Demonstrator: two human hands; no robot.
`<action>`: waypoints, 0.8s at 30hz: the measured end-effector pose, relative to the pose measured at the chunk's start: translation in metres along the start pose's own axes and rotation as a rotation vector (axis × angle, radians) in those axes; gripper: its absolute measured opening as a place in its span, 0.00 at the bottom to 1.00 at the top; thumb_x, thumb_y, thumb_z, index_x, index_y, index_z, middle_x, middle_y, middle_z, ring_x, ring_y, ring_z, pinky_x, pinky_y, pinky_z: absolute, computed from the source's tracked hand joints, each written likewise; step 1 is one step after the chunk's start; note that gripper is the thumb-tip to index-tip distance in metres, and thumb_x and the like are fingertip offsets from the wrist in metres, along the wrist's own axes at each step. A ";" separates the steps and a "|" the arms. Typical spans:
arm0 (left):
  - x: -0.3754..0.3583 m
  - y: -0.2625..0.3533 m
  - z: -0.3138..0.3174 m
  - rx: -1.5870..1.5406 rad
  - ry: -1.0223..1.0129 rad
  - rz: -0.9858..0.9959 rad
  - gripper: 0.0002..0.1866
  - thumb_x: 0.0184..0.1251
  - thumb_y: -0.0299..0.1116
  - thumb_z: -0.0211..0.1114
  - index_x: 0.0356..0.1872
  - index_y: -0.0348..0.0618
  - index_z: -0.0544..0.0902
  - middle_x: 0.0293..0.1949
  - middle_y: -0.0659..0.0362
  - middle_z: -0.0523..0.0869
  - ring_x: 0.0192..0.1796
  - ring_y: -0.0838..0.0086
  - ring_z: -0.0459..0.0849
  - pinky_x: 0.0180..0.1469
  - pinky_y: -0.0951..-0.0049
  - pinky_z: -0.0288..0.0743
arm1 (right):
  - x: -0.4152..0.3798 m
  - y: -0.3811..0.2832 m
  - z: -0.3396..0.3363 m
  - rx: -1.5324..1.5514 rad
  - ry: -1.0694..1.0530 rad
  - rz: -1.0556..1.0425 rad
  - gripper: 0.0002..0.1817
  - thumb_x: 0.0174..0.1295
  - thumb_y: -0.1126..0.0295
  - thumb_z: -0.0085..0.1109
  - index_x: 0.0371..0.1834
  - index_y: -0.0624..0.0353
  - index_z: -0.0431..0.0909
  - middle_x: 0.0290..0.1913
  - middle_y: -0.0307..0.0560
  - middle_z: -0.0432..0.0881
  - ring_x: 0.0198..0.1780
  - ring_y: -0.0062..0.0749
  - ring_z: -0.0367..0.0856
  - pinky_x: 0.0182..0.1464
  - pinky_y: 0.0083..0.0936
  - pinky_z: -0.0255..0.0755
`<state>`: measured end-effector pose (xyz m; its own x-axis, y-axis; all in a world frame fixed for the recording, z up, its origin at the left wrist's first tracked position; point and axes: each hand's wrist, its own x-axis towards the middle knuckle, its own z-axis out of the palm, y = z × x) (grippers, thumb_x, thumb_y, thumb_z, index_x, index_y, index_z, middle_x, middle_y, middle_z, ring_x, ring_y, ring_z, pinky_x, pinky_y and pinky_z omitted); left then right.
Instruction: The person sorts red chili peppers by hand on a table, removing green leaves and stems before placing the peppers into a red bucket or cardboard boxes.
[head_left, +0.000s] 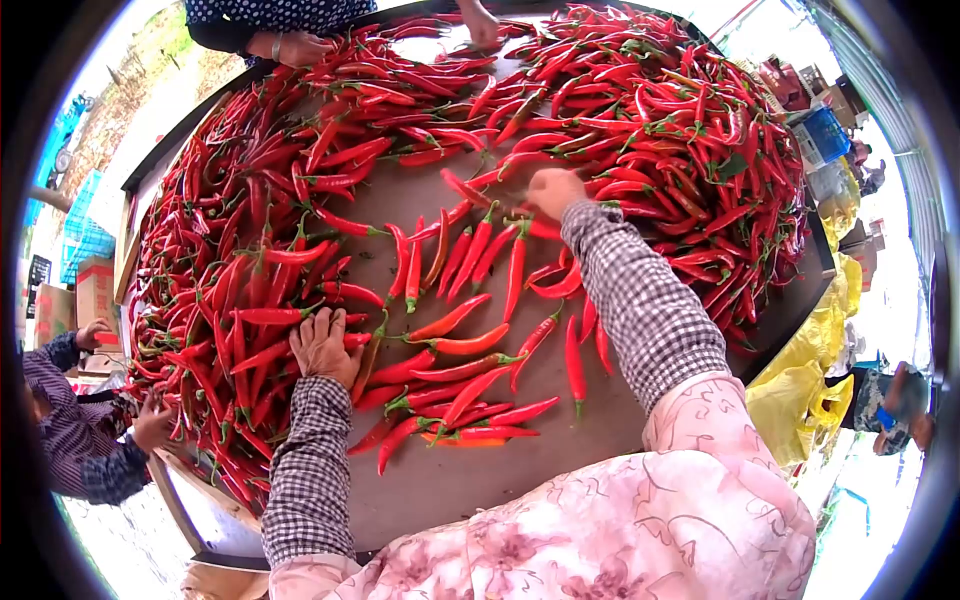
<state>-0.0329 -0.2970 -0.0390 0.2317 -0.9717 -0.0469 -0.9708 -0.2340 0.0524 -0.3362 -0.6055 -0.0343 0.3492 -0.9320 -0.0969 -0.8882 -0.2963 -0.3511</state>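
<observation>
I'm seeing left hand [325, 345] resting on inner edge of left pepper pile [205, 340], fingers bending over peppers, maybe steadying them; can't tell if gripping. Right hand [553, 190] reaching far, beside right pepper pile [680, 130], motion blurring it; can't tell finger state. Loose peppers [460, 346] lying mid-table [420, 500], likely spread thin for picking out singly. Co-worker's hand [303, 48] resting at far left.

Your left hand [326, 348] is palm down, fingers spread and slightly bent, its forearm rising from below. Your right hand [556, 192], blurred, is farther forward than the left, fingers curled; its forearm slants up and inward. Checked sleeves reach both your wrists.
</observation>
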 end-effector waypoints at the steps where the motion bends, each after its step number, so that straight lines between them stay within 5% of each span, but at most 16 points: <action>1: 0.000 0.001 -0.002 -0.001 -0.014 -0.019 0.32 0.46 0.44 0.70 0.56 0.48 0.74 0.57 0.59 0.68 0.61 0.62 0.63 0.65 0.53 0.51 | -0.007 0.000 0.005 0.030 -0.016 -0.116 0.10 0.50 0.61 0.64 0.34 0.49 0.83 0.32 0.45 0.83 0.39 0.37 0.81 0.45 0.32 0.73; 3: 0.000 0.002 -0.002 -0.015 -0.003 -0.019 0.32 0.45 0.43 0.70 0.56 0.47 0.74 0.57 0.59 0.69 0.61 0.63 0.64 0.65 0.53 0.51 | -0.031 -0.002 0.018 0.698 -0.364 -0.085 0.09 0.54 0.66 0.61 0.30 0.61 0.78 0.23 0.44 0.79 0.29 0.26 0.79 0.32 0.24 0.73; 5: -0.001 -0.001 0.001 -0.015 0.051 0.013 0.32 0.45 0.43 0.70 0.56 0.47 0.74 0.57 0.60 0.69 0.61 0.63 0.64 0.65 0.54 0.51 | -0.076 -0.024 -0.021 0.889 -0.332 0.010 0.09 0.57 0.69 0.59 0.29 0.64 0.76 0.22 0.42 0.76 0.25 0.25 0.77 0.27 0.22 0.71; 7: -0.003 -0.003 0.002 -0.034 0.060 0.015 0.32 0.45 0.43 0.70 0.56 0.48 0.74 0.57 0.60 0.69 0.61 0.64 0.64 0.66 0.54 0.51 | -0.092 0.003 -0.045 0.562 0.140 -0.058 0.10 0.57 0.67 0.58 0.30 0.65 0.74 0.26 0.45 0.78 0.30 0.31 0.79 0.31 0.28 0.71; 9: -0.001 -0.001 -0.002 -0.038 0.010 -0.003 0.32 0.46 0.43 0.69 0.57 0.48 0.73 0.57 0.60 0.69 0.61 0.64 0.64 0.66 0.54 0.50 | -0.103 0.074 -0.058 0.030 0.601 -0.147 0.10 0.59 0.65 0.55 0.35 0.62 0.74 0.44 0.50 0.79 0.46 0.38 0.77 0.47 0.36 0.69; 11: -0.001 -0.001 0.002 -0.024 -0.002 -0.032 0.33 0.47 0.45 0.69 0.58 0.49 0.72 0.58 0.60 0.68 0.62 0.64 0.63 0.66 0.54 0.49 | -0.135 0.135 -0.050 -0.253 0.673 0.171 0.11 0.61 0.61 0.53 0.38 0.57 0.73 0.61 0.47 0.68 0.61 0.48 0.63 0.61 0.47 0.55; 12: -0.001 0.000 0.001 -0.026 -0.011 -0.029 0.33 0.47 0.45 0.69 0.58 0.49 0.72 0.58 0.60 0.68 0.62 0.64 0.63 0.66 0.54 0.50 | -0.151 0.147 -0.041 -0.268 0.438 0.430 0.10 0.61 0.58 0.52 0.39 0.50 0.73 0.69 0.39 0.57 0.67 0.53 0.54 0.65 0.54 0.46; 13: -0.001 0.000 -0.001 -0.023 -0.017 -0.030 0.33 0.48 0.45 0.68 0.58 0.49 0.72 0.59 0.60 0.68 0.62 0.64 0.63 0.66 0.54 0.50 | -0.159 0.169 -0.009 -0.376 0.439 0.465 0.10 0.60 0.57 0.53 0.40 0.46 0.73 0.71 0.33 0.54 0.67 0.56 0.53 0.64 0.62 0.44; 14: -0.001 0.000 -0.002 -0.025 -0.009 -0.029 0.33 0.48 0.45 0.68 0.58 0.49 0.72 0.59 0.60 0.68 0.62 0.64 0.63 0.66 0.54 0.50 | -0.173 0.110 -0.024 -0.400 0.155 0.565 0.11 0.59 0.55 0.54 0.43 0.41 0.73 0.72 0.30 0.50 0.68 0.54 0.51 0.64 0.65 0.43; 17: -0.003 -0.001 -0.001 -0.030 0.013 -0.011 0.33 0.48 0.46 0.68 0.58 0.49 0.72 0.59 0.61 0.67 0.63 0.65 0.63 0.66 0.55 0.50 | -0.194 0.071 -0.003 -0.292 0.143 0.451 0.11 0.58 0.56 0.55 0.41 0.43 0.75 0.71 0.34 0.51 0.68 0.51 0.53 0.62 0.63 0.50; 18: -0.003 -0.001 -0.002 -0.029 0.009 -0.016 0.32 0.48 0.45 0.68 0.58 0.49 0.72 0.59 0.61 0.68 0.62 0.65 0.63 0.66 0.55 0.50 | -0.202 0.055 -0.003 -0.274 0.117 0.385 0.10 0.57 0.57 0.56 0.40 0.45 0.76 0.68 0.36 0.58 0.67 0.48 0.56 0.61 0.62 0.54; 21: -0.003 -0.001 0.000 -0.036 0.030 -0.022 0.32 0.48 0.44 0.68 0.58 0.49 0.72 0.58 0.62 0.68 0.62 0.66 0.63 0.66 0.55 0.51 | -0.228 0.028 0.028 -0.145 0.351 0.057 0.08 0.50 0.62 0.61 0.31 0.49 0.78 0.52 0.40 0.76 0.54 0.40 0.70 0.50 0.46 0.67; 22: -0.003 -0.001 -0.001 -0.039 0.024 -0.018 0.32 0.48 0.44 0.68 0.58 0.49 0.72 0.58 0.62 0.68 0.62 0.66 0.63 0.67 0.55 0.51 | -0.233 0.012 0.030 0.098 0.373 -0.032 0.06 0.50 0.64 0.61 0.28 0.52 0.78 0.41 0.43 0.80 0.45 0.41 0.75 0.47 0.39 0.69; 24: -0.003 0.000 -0.004 -0.044 0.000 -0.022 0.32 0.48 0.44 0.68 0.58 0.51 0.72 0.58 0.63 0.68 0.63 0.66 0.62 0.67 0.56 0.50 | -0.246 -0.028 0.026 0.434 0.274 -0.132 0.05 0.52 0.69 0.59 0.30 0.57 0.78 0.36 0.47 0.80 0.38 0.43 0.78 0.42 0.35 0.71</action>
<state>-0.0332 -0.2942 -0.0344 0.2526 -0.9664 -0.0485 -0.9619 -0.2562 0.0952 -0.3891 -0.3622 -0.0248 0.3073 -0.9302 0.2010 -0.6161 -0.3554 -0.7029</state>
